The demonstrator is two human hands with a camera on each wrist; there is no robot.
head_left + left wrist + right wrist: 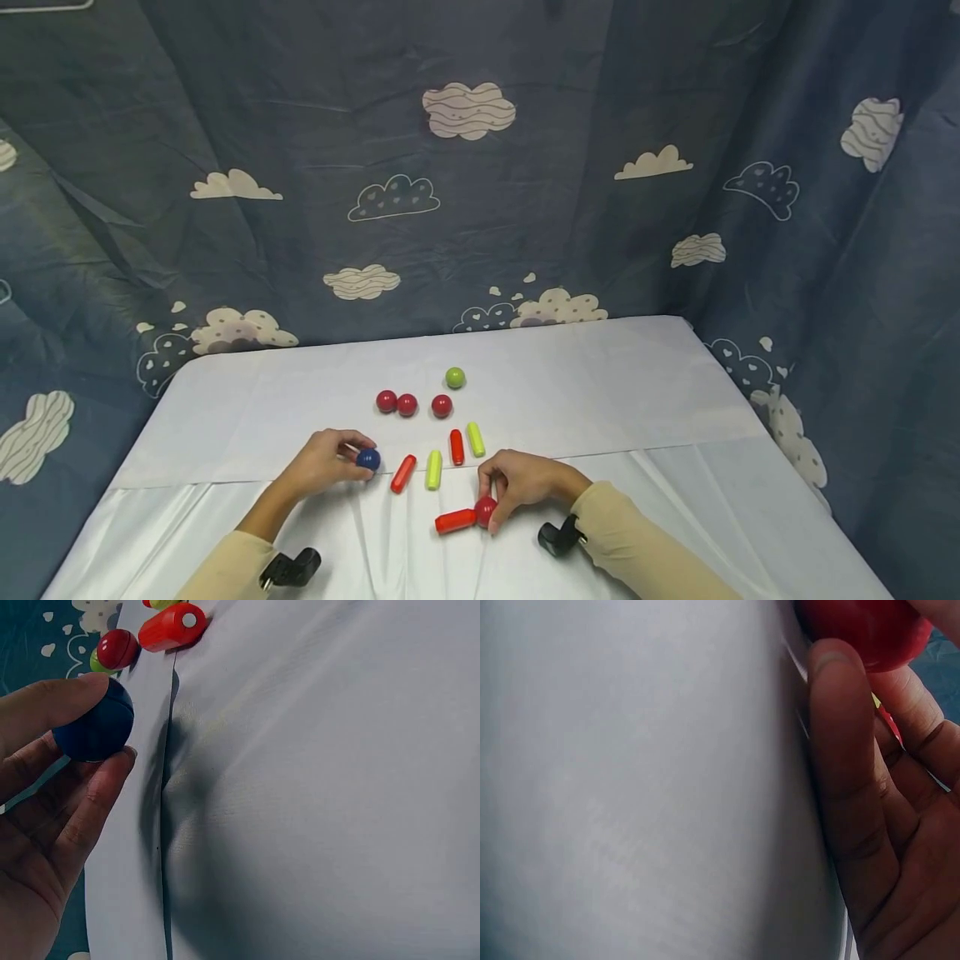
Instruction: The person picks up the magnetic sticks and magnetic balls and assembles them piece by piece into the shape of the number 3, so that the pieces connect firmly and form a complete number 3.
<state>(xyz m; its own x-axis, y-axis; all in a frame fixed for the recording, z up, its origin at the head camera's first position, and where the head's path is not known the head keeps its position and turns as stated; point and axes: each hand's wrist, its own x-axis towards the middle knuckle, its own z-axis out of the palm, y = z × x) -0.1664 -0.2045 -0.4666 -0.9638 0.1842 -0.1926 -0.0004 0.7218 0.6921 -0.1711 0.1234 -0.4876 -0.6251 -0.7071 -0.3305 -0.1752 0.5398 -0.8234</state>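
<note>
My left hand [327, 463] pinches a dark blue ball [368, 459] between thumb and fingers; the left wrist view shows the same blue ball [97, 727] close up. Over on the right, my right hand [521, 482] grips a red ball [485, 511] low at the cloth. That ball stands at the right end of a lying red cylinder [455, 522]. In the right wrist view, the red ball [870, 630] sits between the fingers and is cut off by the top edge. Just right of the blue ball lies another red cylinder [403, 473].
Between the hands lie a yellow-green cylinder [433, 470], a third red cylinder [457, 447] and a second yellow-green one [476, 439]. Farther back are red balls [386, 402] [442, 406] and a green ball [455, 377]. White cloth [600, 383] covers the table; a dark cloud-print curtain [525, 208] hangs behind.
</note>
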